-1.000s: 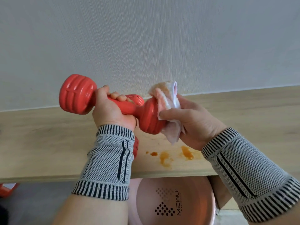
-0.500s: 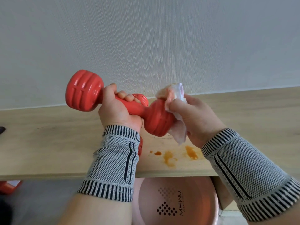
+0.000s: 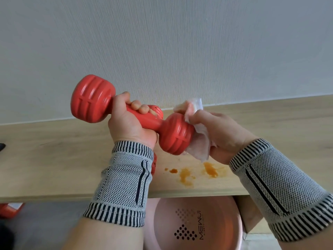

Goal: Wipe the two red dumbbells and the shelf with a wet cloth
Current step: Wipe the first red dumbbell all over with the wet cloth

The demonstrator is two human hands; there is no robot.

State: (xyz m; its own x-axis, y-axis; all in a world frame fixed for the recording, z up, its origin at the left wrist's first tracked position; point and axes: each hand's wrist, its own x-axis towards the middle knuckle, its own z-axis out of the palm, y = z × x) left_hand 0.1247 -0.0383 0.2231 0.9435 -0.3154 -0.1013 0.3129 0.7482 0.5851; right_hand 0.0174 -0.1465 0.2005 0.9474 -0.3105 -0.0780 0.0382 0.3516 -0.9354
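My left hand point(image 3: 129, 123) grips the handle of a red dumbbell point(image 3: 93, 100), held above the wooden shelf point(image 3: 54, 159) with its left head raised. My right hand point(image 3: 221, 134) holds a white wet cloth point(image 3: 198, 143) pressed against the end of the dumbbell's right head point(image 3: 176, 136). A second red dumbbell point(image 3: 156, 110) lies on the shelf behind my left hand, mostly hidden. Orange stains point(image 3: 187, 175) mark the shelf near its front edge, below the cloth.
A pink basin point(image 3: 207, 222) sits below the shelf's front edge. A textured white wall rises behind the shelf. A red object point(image 3: 10, 209) lies on the grey floor at the lower left. A dark object point(image 3: 2, 146) peeks in at the left edge.
The dumbbell has shifted slightly right and up and tilted further, left head higher. My right hand with the cloth has moved round from the head's front to its end face.
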